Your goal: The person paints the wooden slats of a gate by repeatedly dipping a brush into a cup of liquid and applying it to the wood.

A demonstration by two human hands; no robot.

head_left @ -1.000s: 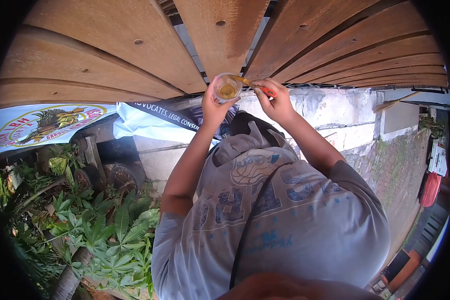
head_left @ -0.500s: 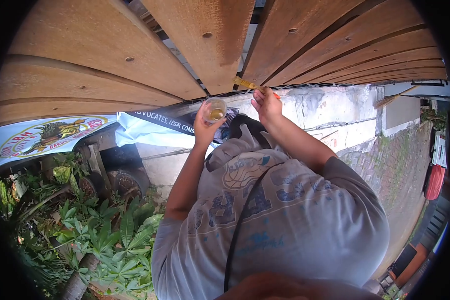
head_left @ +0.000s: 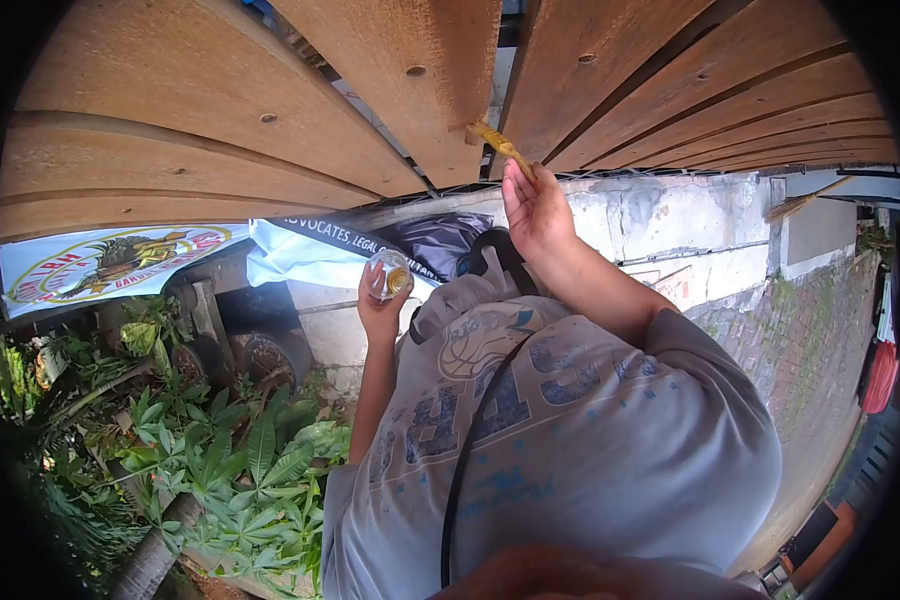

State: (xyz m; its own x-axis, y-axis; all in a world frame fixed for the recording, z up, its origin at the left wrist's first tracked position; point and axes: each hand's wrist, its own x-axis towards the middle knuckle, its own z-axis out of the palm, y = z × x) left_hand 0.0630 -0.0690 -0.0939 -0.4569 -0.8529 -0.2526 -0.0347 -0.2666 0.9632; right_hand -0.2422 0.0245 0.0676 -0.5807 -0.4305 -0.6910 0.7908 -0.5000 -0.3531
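Observation:
My right hand is closed round the handle of a paintbrush. The brush's bristles touch the lower part of a brown wooden slat, near its right edge. A darker, wet-looking patch runs along that edge. My left hand grips a small clear plastic cup by its side, lower and to the left of the brush. Some yellowish liquid shows at the bottom of the cup.
More wooden slats fan out on both sides with narrow gaps. Below them is a whitish wall. Printed banners hang at left above leafy plants. A broom leans at right beside the paved ground.
The brush has moved up onto the slat, its bristles now against the wood. My left hand has lowered with the cup, moving slightly left.

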